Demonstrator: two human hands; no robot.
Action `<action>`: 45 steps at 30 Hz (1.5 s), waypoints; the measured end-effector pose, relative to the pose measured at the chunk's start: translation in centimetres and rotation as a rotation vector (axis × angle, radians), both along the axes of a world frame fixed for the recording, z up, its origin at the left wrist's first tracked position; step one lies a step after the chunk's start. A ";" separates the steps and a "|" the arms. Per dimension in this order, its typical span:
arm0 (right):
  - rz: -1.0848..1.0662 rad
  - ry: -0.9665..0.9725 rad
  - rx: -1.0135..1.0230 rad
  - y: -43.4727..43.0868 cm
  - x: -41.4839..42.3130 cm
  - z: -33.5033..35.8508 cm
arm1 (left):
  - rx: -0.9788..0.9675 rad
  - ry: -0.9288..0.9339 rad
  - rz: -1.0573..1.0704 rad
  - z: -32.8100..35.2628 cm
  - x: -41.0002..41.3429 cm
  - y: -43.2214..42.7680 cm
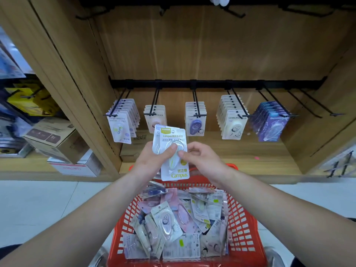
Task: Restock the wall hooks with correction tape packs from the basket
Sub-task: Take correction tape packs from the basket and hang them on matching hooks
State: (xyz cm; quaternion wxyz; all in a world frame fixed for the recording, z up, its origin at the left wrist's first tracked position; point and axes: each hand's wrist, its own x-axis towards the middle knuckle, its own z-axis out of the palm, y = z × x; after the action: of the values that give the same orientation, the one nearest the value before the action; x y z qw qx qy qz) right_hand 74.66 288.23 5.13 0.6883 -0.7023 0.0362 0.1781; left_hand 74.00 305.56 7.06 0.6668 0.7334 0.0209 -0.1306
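My left hand [154,157] grips a small stack of correction tape packs; the front one is a yellow-green Campus pack [174,166], upright and facing me. My right hand [200,157] pinches that front pack at its right edge. Both hands hover above the red basket [242,224], which is full of several loose packs. On the black rail [212,83], hooks carry packs: a yellow-green row [120,128] at far left, then pink [154,120], dark blue [195,122], cream [233,124] and purple [269,124]. Two hooks [316,106] at far right hang bare.
A wooden panel backs the hooks, with a wooden shelf [240,151] beneath. More bare hooks [234,12] stick out along the top. Cardboard boxes [55,139] sit on the left shelf. Another rack [339,166] stands at the right edge. The floor is white tile.
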 end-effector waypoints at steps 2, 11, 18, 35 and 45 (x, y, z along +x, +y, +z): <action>-0.036 0.000 0.015 -0.1 -0.4 0.2 | -0.010 -0.010 0.004 0.0 -0.3 0.1; -0.165 0.035 0.126 0.7 -0.6 0.3 | 0.003 0.044 0.131 -1.0 -0.4 3.2; -0.155 -0.014 0.033 1.3 -1.3 -0.4 | 0.037 0.027 0.252 0.0 -1.0 6.3; -0.437 -0.136 -0.103 -11.0 0.0 4.9 | 0.015 -0.039 0.102 2.8 0.9 -2.1; -0.518 -0.056 -0.302 -25.5 -0.9 5.0 | 0.063 -0.011 -0.069 1.7 1.1 -13.4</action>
State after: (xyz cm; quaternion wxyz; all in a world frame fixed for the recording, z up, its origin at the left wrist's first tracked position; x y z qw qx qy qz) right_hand 73.79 262.76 10.12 0.5992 -0.7688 0.2212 -0.0304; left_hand 75.05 292.15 8.76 0.6385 0.7551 -0.0040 -0.1486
